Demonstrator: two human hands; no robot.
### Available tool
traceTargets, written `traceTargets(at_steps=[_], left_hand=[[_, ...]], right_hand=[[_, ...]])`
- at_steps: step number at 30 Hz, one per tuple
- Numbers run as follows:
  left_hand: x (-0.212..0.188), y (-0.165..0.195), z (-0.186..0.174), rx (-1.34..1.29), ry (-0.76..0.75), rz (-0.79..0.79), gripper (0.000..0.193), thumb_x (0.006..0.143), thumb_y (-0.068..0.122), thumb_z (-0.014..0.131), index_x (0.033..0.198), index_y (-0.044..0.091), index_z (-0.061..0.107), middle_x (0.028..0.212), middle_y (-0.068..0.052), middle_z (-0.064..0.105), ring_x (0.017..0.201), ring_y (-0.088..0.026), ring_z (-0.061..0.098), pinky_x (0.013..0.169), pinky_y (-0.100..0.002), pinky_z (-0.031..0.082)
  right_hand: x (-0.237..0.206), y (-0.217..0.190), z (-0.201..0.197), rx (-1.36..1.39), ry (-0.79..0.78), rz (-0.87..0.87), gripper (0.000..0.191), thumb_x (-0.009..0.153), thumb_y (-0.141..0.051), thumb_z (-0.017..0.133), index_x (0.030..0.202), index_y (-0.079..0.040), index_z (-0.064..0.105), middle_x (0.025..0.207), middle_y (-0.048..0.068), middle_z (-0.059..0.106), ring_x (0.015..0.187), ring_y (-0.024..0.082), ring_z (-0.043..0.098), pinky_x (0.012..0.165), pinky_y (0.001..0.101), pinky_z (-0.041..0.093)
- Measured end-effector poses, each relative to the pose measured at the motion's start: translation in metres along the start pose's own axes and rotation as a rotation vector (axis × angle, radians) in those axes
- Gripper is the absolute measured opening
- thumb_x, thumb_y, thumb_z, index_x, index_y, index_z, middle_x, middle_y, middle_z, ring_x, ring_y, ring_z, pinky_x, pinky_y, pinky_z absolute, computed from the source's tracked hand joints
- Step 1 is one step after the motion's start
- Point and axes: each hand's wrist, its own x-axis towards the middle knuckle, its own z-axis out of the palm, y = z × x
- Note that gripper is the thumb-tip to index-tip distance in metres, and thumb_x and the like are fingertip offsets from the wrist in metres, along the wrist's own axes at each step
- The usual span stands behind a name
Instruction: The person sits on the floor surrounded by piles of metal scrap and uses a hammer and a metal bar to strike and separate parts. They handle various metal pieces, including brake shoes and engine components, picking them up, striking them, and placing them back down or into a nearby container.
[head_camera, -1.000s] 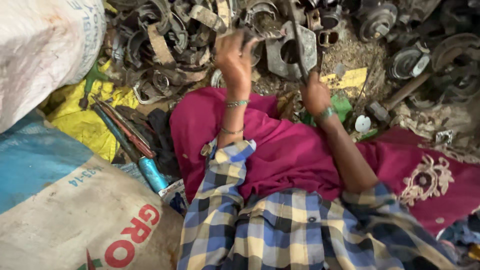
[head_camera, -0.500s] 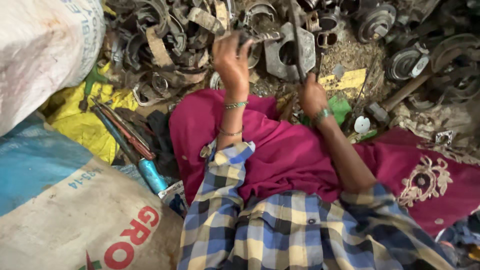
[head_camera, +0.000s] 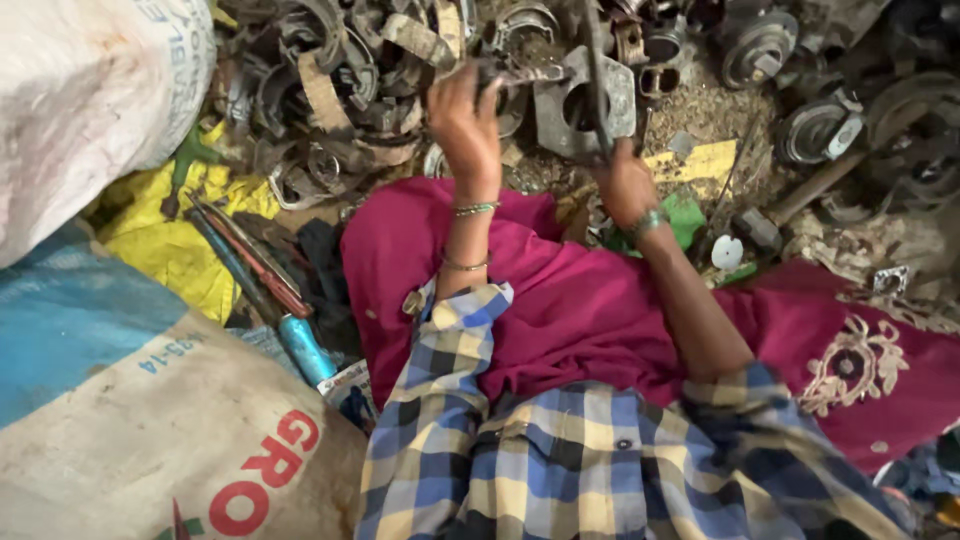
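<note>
Scrap metal pile (head_camera: 340, 110) lying ahead, beyond cloth (head_camera: 580, 300) spreading over lap. Sacks (head_camera: 90, 100) sitting left, long tools (head_camera: 250, 260) lying between sacks and cloth. Left hand (head_camera: 465, 120) and right hand (head_camera: 625, 185) reaching into pile, metal housing (head_camera: 585, 105) sitting between them.

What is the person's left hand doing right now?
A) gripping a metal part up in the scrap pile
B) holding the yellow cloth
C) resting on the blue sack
A: the left hand is raised and closed around a grey metal part in the scrap pile.
</note>
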Motion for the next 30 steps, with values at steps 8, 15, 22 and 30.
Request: traceTargets(at_steps=[8,15,22,30], left_hand=[[-0.008,-0.013,0.007,-0.004,-0.012,-0.020,0.032,0.093,0.014,0.077,0.121,0.000,0.070,0.117,-0.014,0.072,0.110,-0.033,0.063,0.098,-0.044,0.052],[-0.003,-0.010,0.003,0.030,0.051,0.074,0.030,0.094,0.012,0.076,0.121,0.002,0.070,0.117,-0.014,0.071,0.113,-0.034,0.063,0.101,-0.045,0.052],[-0.010,-0.017,0.006,0.042,0.026,-0.018,0.035,0.091,0.009,0.078,0.125,0.003,0.069,0.112,-0.016,0.069,0.108,-0.036,0.063,0.095,-0.046,0.053],[-0.005,-0.019,0.004,0.053,0.047,0.010,0.032,0.091,0.007,0.077,0.122,0.003,0.070,0.116,-0.016,0.071,0.109,-0.034,0.065,0.095,-0.044,0.055]], right_hand=[[-0.004,-0.013,-0.013,0.333,0.206,0.249,0.029,0.105,-0.013,0.061,0.123,0.000,0.041,0.088,0.023,0.071,0.068,0.040,0.072,0.053,0.0467,0.057],[-0.001,0.006,0.009,-0.022,0.058,0.092,0.037,0.102,-0.022,0.072,0.114,0.001,0.046,0.080,0.030,0.068,0.069,0.050,0.065,0.058,0.0555,0.051],[-0.008,0.003,-0.015,0.326,0.256,0.134,0.029,0.111,-0.019,0.062,0.118,0.001,0.042,0.084,0.022,0.071,0.068,0.041,0.070,0.055,0.0490,0.052],[0.000,-0.010,0.008,0.017,0.053,-0.055,0.032,0.102,-0.018,0.067,0.118,-0.004,0.044,0.076,0.025,0.068,0.062,0.045,0.066,0.053,0.0540,0.050]])
